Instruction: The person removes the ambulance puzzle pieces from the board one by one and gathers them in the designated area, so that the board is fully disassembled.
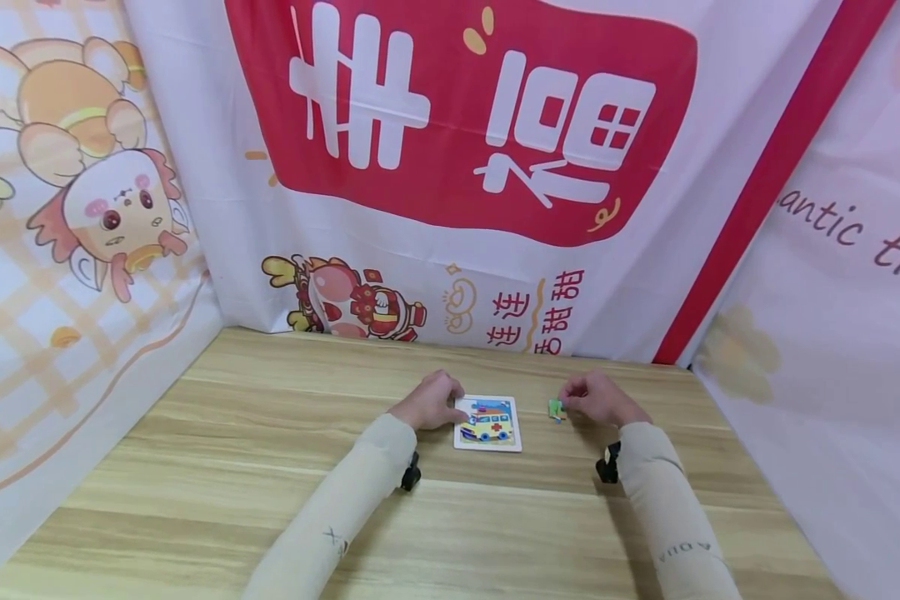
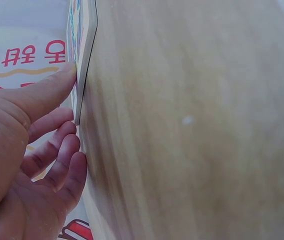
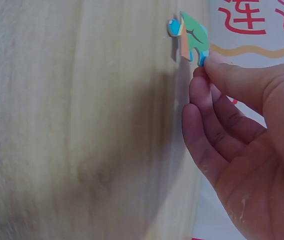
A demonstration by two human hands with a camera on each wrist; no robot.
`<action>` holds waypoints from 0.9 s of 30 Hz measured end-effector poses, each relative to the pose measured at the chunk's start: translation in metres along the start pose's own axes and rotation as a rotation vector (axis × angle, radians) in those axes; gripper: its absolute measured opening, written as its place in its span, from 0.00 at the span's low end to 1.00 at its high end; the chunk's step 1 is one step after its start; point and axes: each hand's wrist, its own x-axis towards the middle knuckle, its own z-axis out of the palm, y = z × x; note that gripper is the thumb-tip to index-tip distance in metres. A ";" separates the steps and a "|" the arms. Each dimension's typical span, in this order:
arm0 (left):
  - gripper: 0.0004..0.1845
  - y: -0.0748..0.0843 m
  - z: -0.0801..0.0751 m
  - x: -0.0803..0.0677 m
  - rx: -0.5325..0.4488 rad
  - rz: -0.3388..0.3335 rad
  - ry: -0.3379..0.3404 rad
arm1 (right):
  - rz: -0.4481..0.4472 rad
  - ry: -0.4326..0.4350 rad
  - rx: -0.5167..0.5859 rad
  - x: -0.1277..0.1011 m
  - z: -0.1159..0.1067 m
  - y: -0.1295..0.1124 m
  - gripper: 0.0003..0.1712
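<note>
A small square jigsaw puzzle (image 1: 489, 447) in a white frame lies on the table, its picture a yellow ambulance with a red cross. At its upper left corner my left hand (image 1: 433, 402) holds the frame, thumb over the left side and fingers along the edge. The left wrist view shows the thumb tip on the puzzle's edge (image 2: 86, 60), the other fingers bent beside it. To the right of the puzzle, my right hand (image 1: 598, 398) pinches a green jigsaw piece (image 3: 196, 34) with blue and orange parts between thumb and forefinger, close over the table.
The pale wooden table (image 1: 330, 517) reaches back to a printed cloth (image 1: 450, 250) with red and white lettering. Patterned cloths hang along the left and right sides. A small black device (image 1: 607, 465) is strapped at my right wrist, another (image 1: 411, 473) at the left.
</note>
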 end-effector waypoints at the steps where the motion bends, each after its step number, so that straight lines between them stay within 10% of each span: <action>1: 0.24 0.000 0.000 0.000 0.001 0.001 0.000 | 0.000 0.003 -0.006 0.001 0.001 0.001 0.07; 14: 0.24 0.003 -0.003 -0.001 0.001 0.002 -0.009 | 0.109 0.000 -0.015 0.006 0.006 0.003 0.06; 27: 0.25 0.005 -0.005 -0.003 0.018 -0.001 -0.018 | -0.085 -0.025 -0.115 0.018 0.020 -0.053 0.10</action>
